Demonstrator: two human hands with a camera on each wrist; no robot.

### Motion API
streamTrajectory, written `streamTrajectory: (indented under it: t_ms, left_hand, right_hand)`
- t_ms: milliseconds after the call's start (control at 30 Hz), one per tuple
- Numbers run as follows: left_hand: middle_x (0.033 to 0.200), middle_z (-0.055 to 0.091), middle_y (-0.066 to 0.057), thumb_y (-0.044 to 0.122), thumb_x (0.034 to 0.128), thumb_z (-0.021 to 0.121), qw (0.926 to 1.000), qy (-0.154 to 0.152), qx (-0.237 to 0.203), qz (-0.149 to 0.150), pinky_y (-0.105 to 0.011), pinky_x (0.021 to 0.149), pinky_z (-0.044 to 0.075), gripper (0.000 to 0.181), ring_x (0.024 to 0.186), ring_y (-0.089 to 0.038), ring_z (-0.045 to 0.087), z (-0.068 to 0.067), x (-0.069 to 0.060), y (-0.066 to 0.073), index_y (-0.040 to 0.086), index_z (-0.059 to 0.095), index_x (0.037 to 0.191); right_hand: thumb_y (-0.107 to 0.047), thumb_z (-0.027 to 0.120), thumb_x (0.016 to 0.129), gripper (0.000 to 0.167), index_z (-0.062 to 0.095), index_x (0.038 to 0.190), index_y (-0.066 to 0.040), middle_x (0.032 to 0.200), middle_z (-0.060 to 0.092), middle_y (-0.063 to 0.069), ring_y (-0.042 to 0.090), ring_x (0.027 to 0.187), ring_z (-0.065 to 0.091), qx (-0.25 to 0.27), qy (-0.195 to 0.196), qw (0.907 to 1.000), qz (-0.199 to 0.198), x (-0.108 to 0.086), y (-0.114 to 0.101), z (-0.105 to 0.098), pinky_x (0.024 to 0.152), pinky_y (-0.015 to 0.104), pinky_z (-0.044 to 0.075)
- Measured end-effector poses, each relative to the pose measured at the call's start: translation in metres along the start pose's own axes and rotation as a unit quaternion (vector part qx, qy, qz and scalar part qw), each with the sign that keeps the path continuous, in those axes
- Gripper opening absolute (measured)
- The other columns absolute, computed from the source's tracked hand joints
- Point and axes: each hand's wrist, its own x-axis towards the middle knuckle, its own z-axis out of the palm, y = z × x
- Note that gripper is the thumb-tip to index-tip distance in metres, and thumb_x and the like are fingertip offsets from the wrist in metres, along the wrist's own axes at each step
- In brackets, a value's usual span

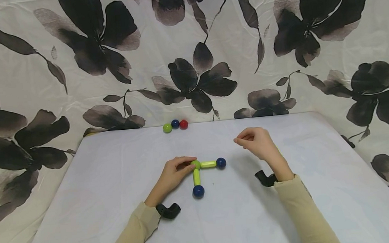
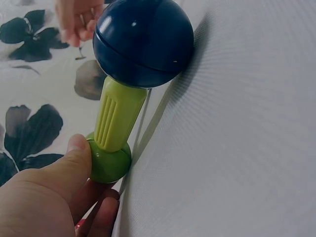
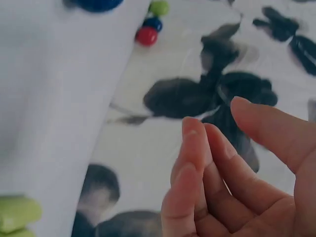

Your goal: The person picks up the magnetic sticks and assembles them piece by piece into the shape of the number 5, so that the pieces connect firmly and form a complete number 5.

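Note:
My left hand [image 1: 174,173] pinches a green ball [image 1: 196,164] at the corner of an L-shaped piece on the table. From that ball one yellow-green rod [image 1: 208,164] runs right to a blue ball [image 1: 221,163]. Another yellow-green rod [image 1: 196,177] comes toward me and ends in a second blue ball [image 1: 198,191]. In the left wrist view, thumb and fingers lie on either side of the green ball [image 2: 110,160]. My right hand [image 1: 256,142] is raised over the table to the right, holding nothing. Its fingers are loosely bent, with the thumb [image 3: 276,131] apart from them.
Near the table's far edge sit a loose green ball [image 1: 167,128], a blue ball [image 1: 175,123] and a red ball [image 1: 183,124]. Yellow-green pieces [image 3: 19,215] show at the right wrist view's lower left. A flower-patterned cloth [image 1: 189,53] hangs behind the white table [image 1: 114,150].

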Motion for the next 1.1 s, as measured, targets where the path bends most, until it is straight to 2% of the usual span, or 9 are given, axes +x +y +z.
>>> streamTrajectory:
  t_ms: [200, 300, 467, 600, 933, 1100]
  left_hand:
    - [0.113, 0.068, 0.005, 0.03, 0.0942, 0.07, 1.0, 0.003, 0.001, -0.004, -0.032, 0.089, 0.051, 0.029, 0.103, -0.012, 0.061, 0.0, -0.001, 0.0, 0.022, 0.072, 0.122]
    - [0.113, 0.068, 0.005, 0.031, 0.0944, 0.069, 1.0, 0.0, 0.003, -0.007, -0.032, 0.089, 0.051, 0.03, 0.103, -0.011, 0.061, 0.0, -0.001, 0.0, 0.02, 0.071, 0.123]
    - [0.114, 0.069, 0.004, 0.029, 0.0947, 0.069, 1.0, 0.0, 0.003, 0.0, -0.032, 0.089, 0.052, 0.03, 0.103, -0.012, 0.061, -0.001, 0.0, 0.0, 0.018, 0.071, 0.123]
    - [0.113, 0.069, 0.003, 0.026, 0.0946, 0.07, 1.0, 0.002, 0.003, 0.005, -0.031, 0.087, 0.052, 0.029, 0.101, -0.013, 0.062, -0.001, 0.003, 0.0, 0.017, 0.072, 0.122]
    - [0.11, 0.071, 0.001, 0.026, 0.0956, 0.069, 1.0, 0.003, -0.001, 0.009, -0.03, 0.082, 0.053, 0.03, 0.094, -0.012, 0.064, -0.006, 0.02, -0.005, 0.014, 0.071, 0.123]
    - [0.103, 0.07, 0.001, 0.025, 0.0958, 0.068, 0.9999, -0.002, -0.012, -0.007, -0.026, 0.065, 0.05, 0.031, 0.074, -0.014, 0.06, -0.008, 0.03, -0.008, 0.013, 0.07, 0.124]
  right_hand:
    - [-0.018, 0.07, 0.093, 0.02, 0.073, 0.096, 0.002, 0.091, 0.07, 0.015, 0.027, 0.082, 0.063, -0.057, 0.049, 0.9964, 0.038, 0.004, 0.031, -0.018, 0.073, 0.038, 0.051]
    - [-0.017, 0.07, 0.092, 0.022, 0.072, 0.095, 0.004, 0.09, 0.069, 0.018, 0.029, 0.082, 0.062, -0.097, 0.047, 0.9921, 0.065, 0.005, 0.044, -0.021, 0.072, 0.04, 0.05]
    - [-0.017, 0.071, 0.091, 0.022, 0.071, 0.092, 0.005, 0.089, 0.067, 0.019, 0.031, 0.081, 0.06, -0.144, 0.019, 0.9836, 0.107, 0.007, 0.058, -0.019, 0.069, 0.041, 0.05]
    - [-0.016, 0.073, 0.09, 0.021, 0.071, 0.091, 0.005, 0.091, 0.067, 0.02, 0.031, 0.082, 0.059, -0.149, 0.008, 0.981, 0.124, 0.009, 0.064, -0.016, 0.068, 0.04, 0.05]
    - [-0.013, 0.074, 0.086, 0.022, 0.072, 0.096, 0.006, 0.095, 0.067, 0.021, 0.032, 0.085, 0.059, -0.144, 0.005, 0.9805, 0.134, 0.009, 0.067, -0.012, 0.073, 0.043, 0.05]
    - [-0.01, 0.075, 0.084, 0.023, 0.071, 0.099, 0.007, 0.099, 0.067, 0.022, 0.035, 0.09, 0.06, -0.152, 0.007, 0.9786, 0.138, 0.01, 0.067, -0.01, 0.078, 0.046, 0.051]
